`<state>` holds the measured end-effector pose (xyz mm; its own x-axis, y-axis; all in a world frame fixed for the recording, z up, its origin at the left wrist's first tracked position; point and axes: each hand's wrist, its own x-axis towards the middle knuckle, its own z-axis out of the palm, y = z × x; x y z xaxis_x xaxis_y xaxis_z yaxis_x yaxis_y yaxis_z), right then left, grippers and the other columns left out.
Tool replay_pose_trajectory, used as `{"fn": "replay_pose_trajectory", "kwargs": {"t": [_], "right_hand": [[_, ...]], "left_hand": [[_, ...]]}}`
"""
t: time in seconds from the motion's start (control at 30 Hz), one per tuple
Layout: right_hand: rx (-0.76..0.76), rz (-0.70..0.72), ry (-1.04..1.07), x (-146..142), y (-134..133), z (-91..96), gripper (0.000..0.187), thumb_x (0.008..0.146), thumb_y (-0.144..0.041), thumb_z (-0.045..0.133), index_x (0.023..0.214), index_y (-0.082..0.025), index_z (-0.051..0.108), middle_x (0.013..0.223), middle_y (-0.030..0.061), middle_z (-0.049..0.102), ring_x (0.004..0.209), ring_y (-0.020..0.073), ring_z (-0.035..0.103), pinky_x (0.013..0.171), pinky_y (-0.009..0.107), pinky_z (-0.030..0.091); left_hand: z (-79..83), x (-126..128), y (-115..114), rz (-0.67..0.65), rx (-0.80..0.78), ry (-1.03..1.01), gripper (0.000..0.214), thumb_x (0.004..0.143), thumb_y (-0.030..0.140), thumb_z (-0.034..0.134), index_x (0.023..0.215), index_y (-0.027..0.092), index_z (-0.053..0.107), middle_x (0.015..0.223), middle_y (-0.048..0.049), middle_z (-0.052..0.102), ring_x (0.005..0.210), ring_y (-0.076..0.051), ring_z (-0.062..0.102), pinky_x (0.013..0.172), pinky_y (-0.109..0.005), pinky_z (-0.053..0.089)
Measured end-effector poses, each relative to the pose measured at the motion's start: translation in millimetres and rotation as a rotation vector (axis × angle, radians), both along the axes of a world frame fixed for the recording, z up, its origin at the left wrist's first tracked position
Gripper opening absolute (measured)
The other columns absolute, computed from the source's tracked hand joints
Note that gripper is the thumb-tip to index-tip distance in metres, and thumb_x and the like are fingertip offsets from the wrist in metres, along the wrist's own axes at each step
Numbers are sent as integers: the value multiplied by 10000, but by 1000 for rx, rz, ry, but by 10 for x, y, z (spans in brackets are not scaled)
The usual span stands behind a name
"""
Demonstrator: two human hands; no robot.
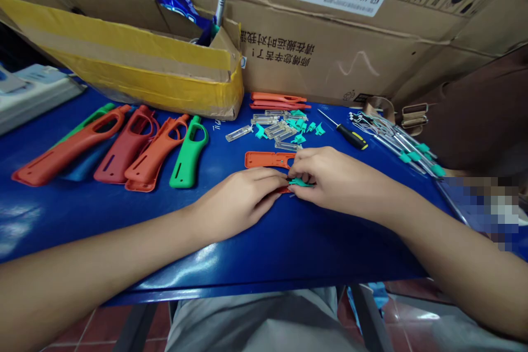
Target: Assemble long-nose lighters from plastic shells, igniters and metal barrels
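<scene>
My left hand (251,198) is closed over an orange lighter shell half (284,190), and most of that shell is hidden under the fingers. My right hand (330,179) pinches a small teal plastic trigger (300,182) at the shell's right end. Just beyond both hands lies another orange shell half (266,160), inner side up. Clear plastic fuel tanks (280,131) and loose teal triggers (260,131) are scattered behind it. Two long orange shell pieces (278,100) rest at the back against the carton.
Several finished-looking lighter handles (188,157) in green, orange and red lie on the left. A black-and-yellow screwdriver (350,136) and metal lighter rods (406,146) with wires lie right. A yellow-taped box (165,69) and large carton (284,60) stand behind the blue table (231,261).
</scene>
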<state>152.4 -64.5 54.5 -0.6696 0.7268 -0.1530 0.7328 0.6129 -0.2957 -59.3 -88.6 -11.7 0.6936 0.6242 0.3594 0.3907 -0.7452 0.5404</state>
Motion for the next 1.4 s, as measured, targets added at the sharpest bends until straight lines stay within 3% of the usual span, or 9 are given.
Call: {"fn": "replay_pose_trajectory", "kwargs": {"t": [0.13,0.27,0.37,0.6,0.8,1.03,1.23,1.4], "right_hand": [[16,-25,31,21,-6,-58,104,879,-100,629,862,-163,710,893,49,643,767,159,585,687,277,424],[20,-54,129,63,-36,-84,135,869,-88,639,978,-166,639,912,34,650,767,156,584,694,274,427],[8,0,142,123,-54,-50,108,889,-101,627,955,-181,597,922,27,646,785,158,585,704,275,429],[-52,97,155,258,-54,-41,168,923,-76,601,1058,-164,649,1068,67,656,964,188,625,837,314,486],[-139,23,312,319,-21,-120,110,962,-171,602,1039,-171,680,1021,60,679,870,156,673,790,286,550],[-45,1,380,357,4,-239,161,913,-138,675,1072,-134,698,902,43,679,755,138,675,724,268,550],[-29,104,429,332,25,-289,130,954,-146,660,1037,-152,760,993,75,736,906,175,692,833,296,531],[12,115,481,344,-30,-376,160,973,-130,628,1034,-148,774,1010,84,735,893,165,697,818,275,520]], "left_hand": [[27,-21,17,-1,-23,26,235,1023,184,535,1229,166,647,1194,-84,748,1080,-220,725,944,-341,579],[47,-44,39,22,-23,30,215,990,172,579,1194,150,644,1118,-79,764,992,-224,745,851,-318,583],[49,-48,56,5,-23,20,209,988,165,581,1188,152,642,1128,-75,760,1011,-215,739,872,-309,573],[68,-45,72,-14,-73,11,247,972,127,582,1212,166,626,1170,-70,745,1079,-202,712,946,-318,553],[79,-36,118,-44,-54,-7,218,966,129,591,1173,144,658,1116,-81,743,1043,-205,703,939,-327,545],[137,-59,157,-101,-71,-3,218,964,134,598,1155,132,702,1084,-84,757,1022,-203,715,932,-316,548],[213,-56,269,-99,-60,36,159,964,121,620,1054,152,747,992,-40,787,903,-162,742,844,-252,546],[272,-34,381,-142,-43,88,107,924,122,693,978,153,780,937,-33,794,868,-162,738,814,-247,544]]}}
